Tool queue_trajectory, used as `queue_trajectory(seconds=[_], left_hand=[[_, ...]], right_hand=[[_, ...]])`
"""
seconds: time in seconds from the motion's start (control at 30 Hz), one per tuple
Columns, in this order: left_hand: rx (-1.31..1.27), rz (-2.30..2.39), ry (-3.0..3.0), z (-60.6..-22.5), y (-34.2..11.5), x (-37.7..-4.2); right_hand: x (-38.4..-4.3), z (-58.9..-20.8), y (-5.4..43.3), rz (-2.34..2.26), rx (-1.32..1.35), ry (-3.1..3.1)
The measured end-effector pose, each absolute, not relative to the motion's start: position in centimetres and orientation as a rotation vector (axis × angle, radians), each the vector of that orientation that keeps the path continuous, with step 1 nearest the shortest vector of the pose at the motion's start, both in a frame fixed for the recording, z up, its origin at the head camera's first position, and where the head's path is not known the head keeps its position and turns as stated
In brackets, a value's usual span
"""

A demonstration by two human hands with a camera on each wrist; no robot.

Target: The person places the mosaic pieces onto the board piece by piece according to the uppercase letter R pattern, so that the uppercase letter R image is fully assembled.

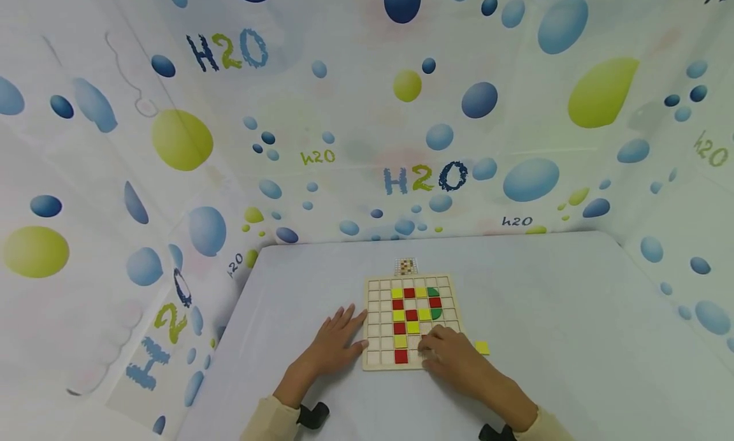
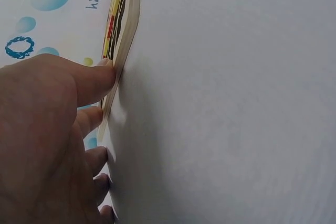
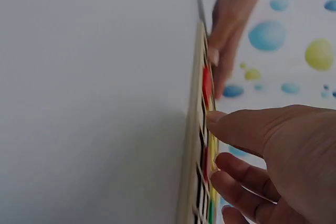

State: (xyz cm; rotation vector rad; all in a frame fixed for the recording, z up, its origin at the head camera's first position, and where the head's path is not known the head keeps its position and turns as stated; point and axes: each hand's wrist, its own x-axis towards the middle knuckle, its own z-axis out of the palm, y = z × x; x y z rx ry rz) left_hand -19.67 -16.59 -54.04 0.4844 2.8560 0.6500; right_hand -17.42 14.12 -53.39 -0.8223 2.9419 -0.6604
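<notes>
A square wooden grid board (image 1: 375,364) lies on the table, with red, yellow and green pieces filling some cells. My left hand (image 1: 335,342) rests flat beside its left side, fingers spread, thumb and fingertips at the edge. In the left wrist view the thumb (image 2: 94,80) touches the wooden rim. Over the board's lower right, my right hand (image 1: 459,358) has its fingertips down on the cells, partly covering a red square tile (image 1: 424,338). Thumb and fingers (image 3: 241,174) stand apart in the right wrist view. A loose yellow tile (image 1: 482,347) lies just right of this hand.
A small patterned card (image 1: 406,266) sits behind the board's far edge. The white-covered table (image 1: 309,269) meets a curtain (image 1: 344,109) printed with bubbles and H2O lettering at the back and sides.
</notes>
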Motion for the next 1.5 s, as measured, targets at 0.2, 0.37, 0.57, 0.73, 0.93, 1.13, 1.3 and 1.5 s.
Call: queue_trajectory(seconds=[0.2, 0.37, 0.57, 0.73, 0.93, 1.13, 1.3, 1.5], left_hand=[[0.481, 0.651, 2.861, -54.0, -16.6, -19.5], [0.47, 0.642, 2.871, -54.2, -16.5, -19.5], [0.484, 0.645, 2.871, -54.2, -16.5, -19.4], [0.473, 0.637, 2.871, -54.0, -16.5, -19.3], [0.474, 0.648, 2.866, -53.9, -16.4, -19.3], [0.507, 0.679, 2.875, -53.8, -16.4, -19.3], [0.5, 0.687, 2.867, -53.7, -16.4, -19.4], [0.495, 0.68, 2.872, -53.8, -16.4, -19.4]], right_hand=[[-17.3, -52.6, 19.1, -0.796, -0.47, 2.957], [-17.5, -53.3, 22.4, -0.873, -0.322, 2.927], [-18.0, -55.2, 23.9, -0.952, -0.273, 2.86], [-18.1, -55.7, 24.0, -1.006, -0.311, 2.866], [-18.5, -55.8, 23.6, -1.014, -0.378, 2.838], [-18.8, -55.3, 23.5, -0.972, -0.418, 2.87], [-19.2, -55.2, 23.3, -0.958, -0.43, 2.922], [-19.1, -55.0, 21.0, -0.952, -0.394, 2.933]])
